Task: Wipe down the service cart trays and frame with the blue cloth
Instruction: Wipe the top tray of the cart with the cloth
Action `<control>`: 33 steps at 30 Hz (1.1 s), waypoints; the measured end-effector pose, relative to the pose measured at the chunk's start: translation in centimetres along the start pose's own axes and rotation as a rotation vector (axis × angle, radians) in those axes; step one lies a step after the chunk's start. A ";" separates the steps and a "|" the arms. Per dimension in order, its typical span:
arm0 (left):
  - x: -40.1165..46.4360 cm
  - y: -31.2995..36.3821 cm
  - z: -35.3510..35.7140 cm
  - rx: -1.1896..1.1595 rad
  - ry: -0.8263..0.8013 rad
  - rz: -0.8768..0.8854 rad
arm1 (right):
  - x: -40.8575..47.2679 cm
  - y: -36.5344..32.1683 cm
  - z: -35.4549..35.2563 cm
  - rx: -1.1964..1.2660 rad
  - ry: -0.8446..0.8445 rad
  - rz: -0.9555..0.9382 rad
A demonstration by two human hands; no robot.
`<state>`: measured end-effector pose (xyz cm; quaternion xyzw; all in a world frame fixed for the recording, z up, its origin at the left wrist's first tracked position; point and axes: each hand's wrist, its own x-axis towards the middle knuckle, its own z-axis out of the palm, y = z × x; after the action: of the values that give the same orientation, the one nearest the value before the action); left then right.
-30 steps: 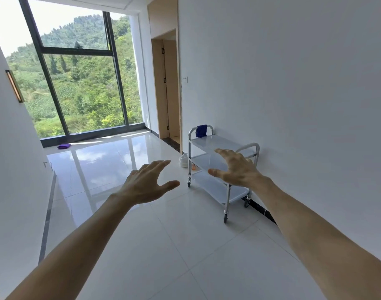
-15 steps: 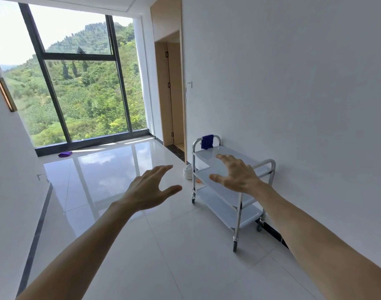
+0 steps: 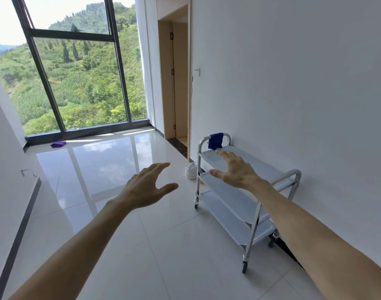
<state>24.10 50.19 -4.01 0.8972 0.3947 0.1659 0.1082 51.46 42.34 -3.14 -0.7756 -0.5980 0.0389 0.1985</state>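
- The left hand (image 3: 147, 187) is stretched forward over the tiled floor (image 3: 124, 245), palm down, fingers straight and loosely spread with the thumb set apart; it holds nothing and touches nothing.
- The right hand (image 3: 237, 171) is also held out in the air, fingers extended and slightly fanned, thumb pointing left; it holds nothing. It overlaps the cart in the view, but whether it touches anything there cannot be told.
- The service cart (image 3: 250, 204) stands against the white wall (image 3: 293, 83) on the right, a metal frame on castors with three pale trays, one above the other.
- The blue cloth (image 3: 215, 140) hangs over the curved handle at the cart's far end, above the top tray.
- A stack of white dishes or bowls (image 3: 191, 171) sits on the floor just beside the cart's far left leg; a small orange thing shows at the middle tray's edge, too small to identify.
- A purple cloth (image 3: 58, 144) lies on the floor near the base of the big window (image 3: 76, 72), well apart from the cart.
- A wooden door recess (image 3: 174, 83) opens beyond the cart.
- No brand, label or readable writing shows on anything.
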 end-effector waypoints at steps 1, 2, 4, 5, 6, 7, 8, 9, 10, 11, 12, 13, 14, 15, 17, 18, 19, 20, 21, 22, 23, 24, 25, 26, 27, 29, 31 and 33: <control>2.0 -1.2 0.2 -0.005 0.000 0.009 | 2.1 0.0 0.6 0.010 0.006 0.011; 4.1 -2.4 0.4 -0.011 -0.003 0.020 | 4.1 -0.1 1.1 0.021 0.012 0.023; 8.2 -4.8 0.5 -0.034 -0.017 0.039 | 8.1 -0.4 2.0 0.035 0.022 0.051; 10.3 -6.0 0.6 -0.046 -0.027 0.051 | 10.0 -0.5 2.3 0.037 0.026 0.066; 12.3 -7.1 0.6 -0.056 -0.037 0.063 | 11.9 -0.5 2.6 0.041 0.028 0.084; 14.3 -8.2 0.7 -0.060 -0.048 0.077 | 13.7 -0.5 3.0 0.048 0.032 0.102; 16.2 -9.3 0.7 -0.062 -0.057 0.091 | 15.4 -0.4 3.3 0.056 0.035 0.118; 18.2 -10.2 0.8 -0.070 -0.063 0.101 | 17.0 -0.3 3.7 0.061 0.037 0.134; 20.0 -11.1 0.9 -0.083 -0.068 0.108 | 18.6 0.0 4.1 0.063 0.036 0.150; 21.8 -11.8 1.0 -0.096 -0.071 0.116 | 20.2 0.2 4.4 0.061 0.038 0.163; 23.6 -12.6 1.2 -0.104 -0.074 0.127 | 21.7 0.5 4.7 0.060 0.040 0.173; 25.3 -13.3 1.5 -0.108 -0.079 0.140 | 23.3 0.9 5.0 0.061 0.044 0.182; 27.1 -13.9 1.9 -0.113 -0.084 0.150 | 24.9 1.3 5.4 0.065 0.048 0.192; 28.9 -14.6 2.4 -0.123 -0.089 0.158 | 26.4 1.8 5.8 0.068 0.051 0.202; 32.5 -15.8 3.4 -0.146 -0.092 0.166 | 29.5 3.0 6.7 0.070 0.049 0.213; 34.3 -16.4 4.1 -0.155 -0.094 0.173 | 31.1 3.7 7.2 0.074 0.046 0.217; 36.0 -16.8 4.7 -0.161 -0.097 0.179 | 32.8 4.5 7.7 0.078 0.046 0.219; 37.8 -17.3 5.4 -0.165 -0.103 0.185 | 34.6 5.3 8.2 0.085 0.048 0.222; 39.6 -17.7 6.0 -0.163 -0.108 0.190 | 36.5 6.1 8.6 0.097 0.054 0.224; 41.4 -18.0 6.7 -0.161 -0.111 0.195 | 38.4 7.0 9.0 0.116 0.062 0.226; 43.3 -18.3 7.3 -0.159 -0.114 0.197 | 40.3 7.8 9.4 0.143 0.070 0.227; 45.2 -18.6 7.8 -0.161 -0.116 0.193 | 42.2 8.7 9.7 0.174 0.074 0.230; 47.2 -18.9 8.3 -0.168 -0.117 0.183 | 44.2 9.5 10.1 0.202 0.076 0.227; 49.3 -19.2 8.7 -0.180 -0.120 0.171 | 46.0 10.3 10.4 0.226 0.070 0.225; 51.2 -19.4 9.1 -0.193 -0.125 0.159 | 47.8 11.1 10.7 0.246 0.062 0.223; 55.0 -19.8 10.0 -0.216 -0.131 0.143 | 51.5 12.8 11.1 0.271 0.042 0.218; 58.5 -20.2 10.9 -0.225 -0.137 0.137 | 54.9 14.6 11.5 0.297 0.032 0.225; 61.6 -20.5 12.0 -0.239 -0.144 0.119 | 57.8 16.2 11.9 0.321 0.022 0.232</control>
<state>53.93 108.92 -8.63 0.9094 0.3093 0.1531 0.2320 79.02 96.63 -9.59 -0.7981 -0.4886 0.1477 0.3201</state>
